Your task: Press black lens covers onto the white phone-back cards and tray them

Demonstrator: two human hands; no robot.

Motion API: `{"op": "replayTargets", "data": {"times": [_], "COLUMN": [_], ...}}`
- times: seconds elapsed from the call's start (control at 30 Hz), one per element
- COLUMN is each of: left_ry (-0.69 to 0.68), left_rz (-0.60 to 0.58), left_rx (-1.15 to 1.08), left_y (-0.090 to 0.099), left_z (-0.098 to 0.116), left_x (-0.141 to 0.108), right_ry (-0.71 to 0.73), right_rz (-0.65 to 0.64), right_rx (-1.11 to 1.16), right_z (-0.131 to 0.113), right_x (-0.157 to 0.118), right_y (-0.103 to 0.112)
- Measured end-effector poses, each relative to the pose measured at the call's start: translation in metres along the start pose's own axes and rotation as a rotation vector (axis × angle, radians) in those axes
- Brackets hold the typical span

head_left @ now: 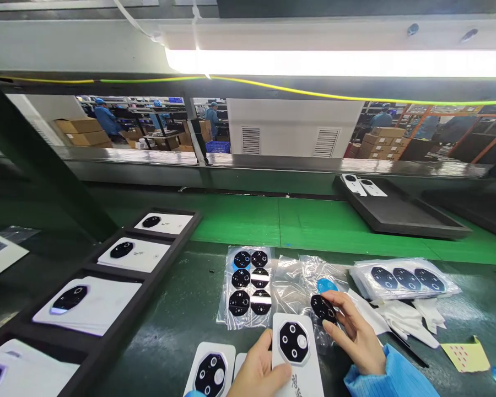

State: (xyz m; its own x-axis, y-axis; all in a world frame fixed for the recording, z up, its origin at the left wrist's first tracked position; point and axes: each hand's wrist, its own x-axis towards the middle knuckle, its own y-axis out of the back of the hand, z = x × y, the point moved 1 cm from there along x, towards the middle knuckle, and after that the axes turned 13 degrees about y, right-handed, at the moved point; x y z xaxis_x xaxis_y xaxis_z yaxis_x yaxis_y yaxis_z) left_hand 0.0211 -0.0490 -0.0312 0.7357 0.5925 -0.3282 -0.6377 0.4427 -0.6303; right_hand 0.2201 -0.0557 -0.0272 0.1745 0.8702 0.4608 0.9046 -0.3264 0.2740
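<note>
My left hand point(260, 370) grips a white phone back panel point(306, 375) by its left edge, thumb on its face. The panel has a black octagonal camera area with a white disc in it. Just to the right, my right hand point(355, 333) pinches a loose black camera cover point(323, 309) between thumb and fingers, above clear film. Beyond the hands lies a clear sheet point(250, 270) of several black covers. A blue film disc point(326, 285) rests near my right fingertips. Another white panel point(211, 368) lies left of my left hand.
A black divided tray point(146, 314) with white panels runs along the left. At the right lie bagged covers point(407, 279), white gloves point(405, 318), a black pen-like tool point(409, 348) and yellow paper point(466, 355). A dark tray point(405, 212) holds two panels farther back. People in blue work beyond.
</note>
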Motion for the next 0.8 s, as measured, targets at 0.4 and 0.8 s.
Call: {"op": "replayTargets", "data": {"times": [0.4,0.8], "left_ry": [0.021,0.04], "left_rz": [0.026,0.047], "left_rx": [-0.002,-0.008], "left_y": [0.0024,-0.0029], "left_z": [-0.0014,0.0024], "left_x": [0.0005,-0.0021], "right_ry": [0.033,0.06], "right_rz": [-0.013,-0.044], "right_rx": [-0.016,-0.042], "right_z": [0.0005,-0.0004], "right_x": [-0.0008,0.0012], "right_y": [-0.0022,0.0002]}}
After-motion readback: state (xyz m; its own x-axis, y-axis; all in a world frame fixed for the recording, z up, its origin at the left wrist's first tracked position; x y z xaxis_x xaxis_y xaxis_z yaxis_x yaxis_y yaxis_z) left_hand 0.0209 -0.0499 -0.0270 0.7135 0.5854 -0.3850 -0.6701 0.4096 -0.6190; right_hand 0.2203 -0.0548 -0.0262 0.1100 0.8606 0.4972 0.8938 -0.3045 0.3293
